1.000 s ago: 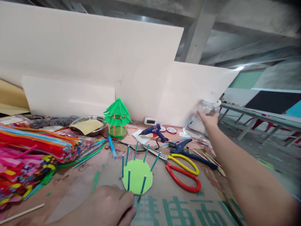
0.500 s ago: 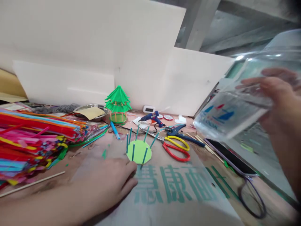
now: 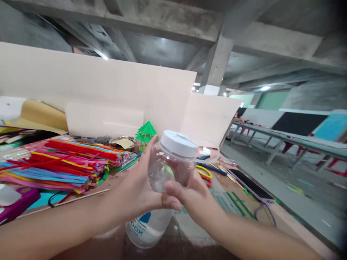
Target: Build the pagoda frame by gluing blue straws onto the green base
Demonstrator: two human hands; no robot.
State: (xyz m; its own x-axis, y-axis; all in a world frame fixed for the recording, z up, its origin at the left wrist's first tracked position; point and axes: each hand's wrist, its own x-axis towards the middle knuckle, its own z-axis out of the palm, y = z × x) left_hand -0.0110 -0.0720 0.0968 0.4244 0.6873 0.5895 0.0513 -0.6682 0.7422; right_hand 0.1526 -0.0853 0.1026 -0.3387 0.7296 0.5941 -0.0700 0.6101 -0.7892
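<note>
Left hand [image 3: 141,187] wraps the upper body of a clear plastic bottle with a white screw cap [image 3: 165,169], fingers curled round its far side, thumb crossing low in front. Right hand [image 3: 189,196] closes on the same bottle from the near right, thumb pressed against the clear wall just under the cap. Both hands grip; neither is open.

The bottle is held off the desk [image 3: 235,202], in front of the chest and tilted, cap up and away, base with its blue-printed label down toward the body. A two-handed hold like this steadies the body while keeping the cap within reach. A thin clear loop hangs off the cap to the right.

Left of the left hand: a big heap of multicoloured pipe cleaners [image 3: 62,162] and a thin wooden stick [image 3: 65,201] lying on the desk. Beyond the hands: a small green paper pavilion model [image 3: 146,130] beside a round metal dish [image 3: 123,141], white foam boards standing behind. Right of the right hand: yellow and red scissor handles [image 3: 205,174], partly hidden, and a dark phone [image 3: 251,185] lying flat near the desk edge.
</note>
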